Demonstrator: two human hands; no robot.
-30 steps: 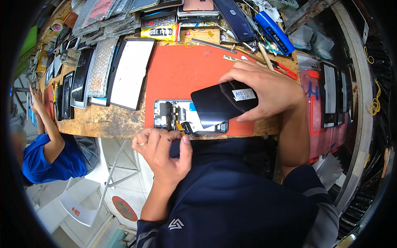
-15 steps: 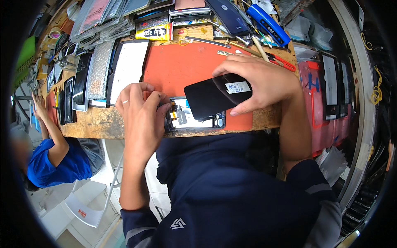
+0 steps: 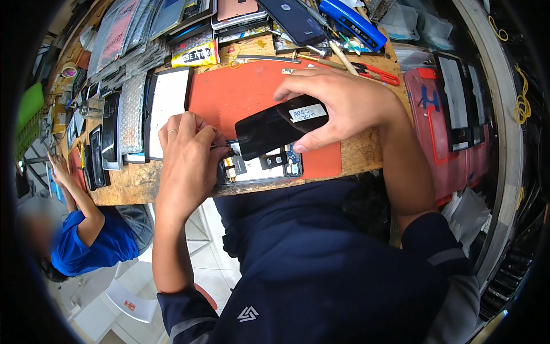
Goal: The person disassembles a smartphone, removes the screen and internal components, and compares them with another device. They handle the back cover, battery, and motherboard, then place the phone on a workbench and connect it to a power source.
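My right hand point(image 3: 346, 106) grips a black glossy phone screen point(image 3: 266, 129) by its right end, thumb below and fingers above. A white handwritten label point(image 3: 307, 113) is stuck on the screen. The screen is tilted over an opened phone body point(image 3: 274, 172), hiding part of it. Inside the body, a battery area and small circuit parts show. My left hand point(image 3: 192, 152) is at the body's left end, its thumb and fingers pinched together by a dark ribbon cable. What lies between those fingertips is hidden. Body and screen are over an orange-red mat point(image 3: 220, 94).
Beyond the mat lie a screwdriver, tweezers and a red cutter point(image 3: 381, 75). A yellow glue tube point(image 3: 196, 55), a blue tool point(image 3: 352, 24) and stacked phones point(image 3: 238, 14) sit at the back. Left stand a white-faced panel point(image 3: 167, 109) and bubble-wrapped parts. A co-worker in blue point(image 3: 94, 238) sits far left.
The right hand has tilted the screen and shifted it slightly left, showing more of the body's right side. The left hand stays pinched by the body's left end. The whole view has shifted a little.
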